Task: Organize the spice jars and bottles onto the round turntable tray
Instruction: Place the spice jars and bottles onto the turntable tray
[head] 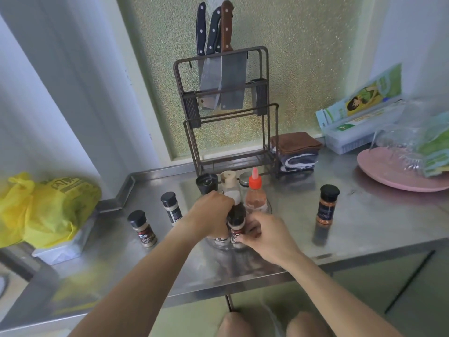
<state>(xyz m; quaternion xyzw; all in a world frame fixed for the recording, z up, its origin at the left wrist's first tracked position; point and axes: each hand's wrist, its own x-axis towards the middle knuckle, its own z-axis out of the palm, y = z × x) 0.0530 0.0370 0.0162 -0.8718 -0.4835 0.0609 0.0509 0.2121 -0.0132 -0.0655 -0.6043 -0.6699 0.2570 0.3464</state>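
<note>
A clear round turntable tray (pixel 220 246) sits at the middle of the steel counter. On it stand a black grinder (pixel 206 183), a beige-capped shaker (pixel 229 183), a red-capped sauce bottle (pixel 255 195) and dark-lidded spice jars. My left hand (pixel 211 215) grips the top of a jar on the tray, hiding its lid. My right hand (pixel 263 233) pinches the lower part of a dark-lidded jar (pixel 237 222) at the tray's front. Off the tray stand two black-lidded jars (pixel 142 228) (pixel 172 208) at the left and a tall orange-spice jar (pixel 325 212) at the right.
A metal knife rack (pixel 226 113) with cleavers stands behind the tray, folded cloths (pixel 295 150) beside it. A pink plate (pixel 393 175) with clear plastic and a box sit at the far right. A yellow bag (pixel 46 210) lies at the left. The counter's front edge runs below my forearms.
</note>
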